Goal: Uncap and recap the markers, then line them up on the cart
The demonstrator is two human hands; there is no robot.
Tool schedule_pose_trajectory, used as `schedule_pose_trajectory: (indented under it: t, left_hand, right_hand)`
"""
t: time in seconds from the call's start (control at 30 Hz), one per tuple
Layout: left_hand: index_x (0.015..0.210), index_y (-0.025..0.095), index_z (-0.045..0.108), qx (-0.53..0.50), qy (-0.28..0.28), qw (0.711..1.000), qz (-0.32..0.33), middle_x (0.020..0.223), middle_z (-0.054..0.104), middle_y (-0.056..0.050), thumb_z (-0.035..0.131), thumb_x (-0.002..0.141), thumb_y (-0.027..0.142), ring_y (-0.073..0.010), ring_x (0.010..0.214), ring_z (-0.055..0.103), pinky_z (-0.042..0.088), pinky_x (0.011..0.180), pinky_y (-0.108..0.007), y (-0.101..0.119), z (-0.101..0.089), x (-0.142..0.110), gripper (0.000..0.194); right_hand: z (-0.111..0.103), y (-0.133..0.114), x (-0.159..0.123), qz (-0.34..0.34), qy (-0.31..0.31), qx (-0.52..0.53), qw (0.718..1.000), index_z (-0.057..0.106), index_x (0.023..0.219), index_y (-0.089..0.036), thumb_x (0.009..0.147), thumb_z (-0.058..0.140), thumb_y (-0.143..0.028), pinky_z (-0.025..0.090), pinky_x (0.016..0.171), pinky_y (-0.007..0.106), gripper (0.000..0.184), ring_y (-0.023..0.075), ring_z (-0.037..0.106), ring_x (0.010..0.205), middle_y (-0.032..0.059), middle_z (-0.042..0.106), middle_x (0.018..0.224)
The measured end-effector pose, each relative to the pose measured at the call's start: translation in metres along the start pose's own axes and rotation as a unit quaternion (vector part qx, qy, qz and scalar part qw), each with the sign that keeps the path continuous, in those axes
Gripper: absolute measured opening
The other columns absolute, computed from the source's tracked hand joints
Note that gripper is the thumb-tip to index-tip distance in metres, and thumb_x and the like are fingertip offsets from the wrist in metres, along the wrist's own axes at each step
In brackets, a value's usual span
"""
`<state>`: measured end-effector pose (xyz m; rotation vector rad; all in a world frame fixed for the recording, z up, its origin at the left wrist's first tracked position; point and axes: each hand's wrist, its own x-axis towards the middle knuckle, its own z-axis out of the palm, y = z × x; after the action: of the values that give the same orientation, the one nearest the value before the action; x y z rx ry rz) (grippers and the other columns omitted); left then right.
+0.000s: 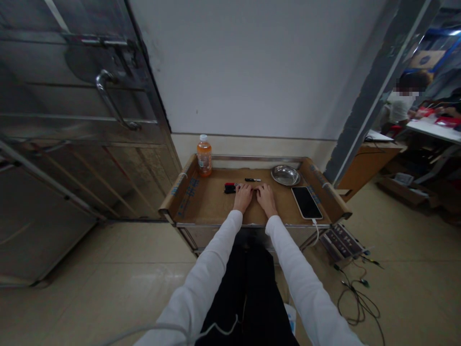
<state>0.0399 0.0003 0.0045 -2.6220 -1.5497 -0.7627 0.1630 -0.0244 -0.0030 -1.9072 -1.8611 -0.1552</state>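
Note:
My left hand (243, 196) rests palm down on the cardboard-lined top of a cart (216, 206), its fingers stretched forward. Just left of its fingertips lie small red and black items (229, 188), perhaps tools, partly behind the fingers; their kind is too small to tell. My right hand (265, 198) lies close beside, also palm down with fingers forward. The thumbs point toward each other, and I cannot make out whether something small lies between them. Beyond the fingertips is a thin black and silver pen-like item (252, 179), touched by neither hand.
A bottle of orange drink (204, 158) stands at the back left corner. A shallow metal dish (285, 176) and a phone (307, 203) with a white cable are on the right. Power box (342, 242) and cables lie on the floor. A person (401, 103) sits far right.

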Motion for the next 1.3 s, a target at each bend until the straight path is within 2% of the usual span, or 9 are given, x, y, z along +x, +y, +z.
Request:
schedule_pose_trajectory:
  t: [0.13, 0.37, 0.53, 0.73, 0.87, 0.97, 1.1, 1.3]
  left_hand:
    - [0.100, 0.020, 0.059, -0.015, -0.017, 1.000, 0.013, 0.110, 0.064, -0.008, 0.042, 0.093, 0.021, -0.0230, 0.111, 0.052, 0.032, 0.099, -0.042, -0.001, -0.001, 0.001, 0.018]
    - [0.100, 0.019, 0.059, -0.014, -0.021, 1.000, 0.009, 0.109, 0.066, -0.008, 0.041, 0.095, 0.024, -0.0226, 0.110, 0.055, 0.036, 0.096, -0.040, -0.002, -0.003, 0.002, 0.019]
    - [0.106, 0.016, 0.055, -0.007, -0.020, 1.000, 0.015, 0.105, 0.067, -0.010, 0.041, 0.095, 0.020, -0.0205, 0.103, 0.060, 0.039, 0.095, -0.035, -0.002, 0.000, 0.004, 0.018]
    - [0.121, 0.013, 0.047, 0.012, 0.011, 0.999, 0.030, 0.108, 0.067, -0.013, 0.034, 0.097, 0.020, -0.0208, 0.102, 0.062, 0.041, 0.094, -0.034, 0.006, 0.005, 0.007, 0.029]
    - [0.132, 0.010, 0.042, 0.030, 0.015, 0.998, 0.061, 0.124, 0.060, -0.016, 0.033, 0.094, 0.016, -0.0230, 0.117, 0.056, 0.037, 0.100, -0.036, 0.015, 0.012, 0.018, 0.039]
    - [0.135, 0.010, 0.041, 0.031, 0.001, 0.999, 0.045, 0.135, 0.053, -0.017, 0.033, 0.093, 0.016, -0.0226, 0.128, 0.046, 0.030, 0.107, -0.038, 0.018, 0.019, 0.027, 0.043]
    - [0.134, 0.014, 0.044, 0.020, -0.007, 0.998, 0.051, 0.135, 0.053, -0.014, 0.034, 0.093, 0.018, -0.0223, 0.130, 0.044, 0.026, 0.110, -0.041, 0.015, 0.025, 0.030, 0.043]
    - [0.118, 0.018, 0.056, 0.029, -0.017, 0.995, 0.093, 0.118, 0.061, -0.010, 0.037, 0.094, 0.021, -0.0226, 0.111, 0.053, 0.034, 0.100, -0.040, 0.014, 0.018, 0.017, 0.031]
  right_hand:
    - [0.004, 0.003, 0.001, -0.015, 0.007, 0.051, 0.999, 0.064, 0.102, -0.014, 0.090, 0.038, -0.011, 0.039, 0.092, 0.031, 0.030, 0.0206, 0.051, 0.100, 0.0114, 0.058, 0.105]
    - [0.012, 0.007, 0.001, -0.031, 0.057, 0.159, 0.985, 0.064, 0.098, -0.016, 0.091, 0.033, -0.012, 0.044, 0.091, 0.030, 0.032, 0.0190, 0.056, 0.095, 0.0103, 0.059, 0.100]
    - [0.013, 0.007, 0.001, -0.049, 0.053, 0.190, 0.979, 0.059, 0.107, -0.015, 0.089, 0.039, -0.014, 0.045, 0.091, 0.032, 0.027, 0.0205, 0.056, 0.099, 0.0112, 0.060, 0.107]
    - [0.008, 0.004, 0.000, -0.019, 0.042, 0.134, 0.990, 0.061, 0.110, -0.015, 0.089, 0.037, -0.012, 0.045, 0.087, 0.033, 0.032, 0.0214, 0.057, 0.096, 0.0121, 0.063, 0.107]
    - [0.001, 0.003, 0.000, 0.039, 0.086, 0.092, 0.991, 0.060, 0.110, -0.013, 0.091, 0.034, -0.011, 0.041, 0.088, 0.032, 0.033, 0.0213, 0.056, 0.098, 0.0129, 0.064, 0.106]
    - [-0.003, 0.002, -0.001, 0.078, 0.124, 0.067, 0.987, 0.060, 0.110, -0.012, 0.095, 0.033, -0.015, 0.039, 0.088, 0.032, 0.031, 0.0211, 0.056, 0.097, 0.0125, 0.065, 0.107]
    - [-0.008, -0.001, -0.003, 0.088, 0.135, -0.001, 0.987, 0.060, 0.112, -0.013, 0.097, 0.032, -0.021, 0.036, 0.086, 0.034, 0.033, 0.0231, 0.053, 0.096, 0.0129, 0.065, 0.105]
    - [-0.016, -0.007, -0.010, 0.092, 0.131, -0.050, 0.986, 0.061, 0.110, -0.016, 0.098, 0.033, -0.024, 0.034, 0.082, 0.035, 0.032, 0.0238, 0.050, 0.094, 0.0127, 0.062, 0.102]
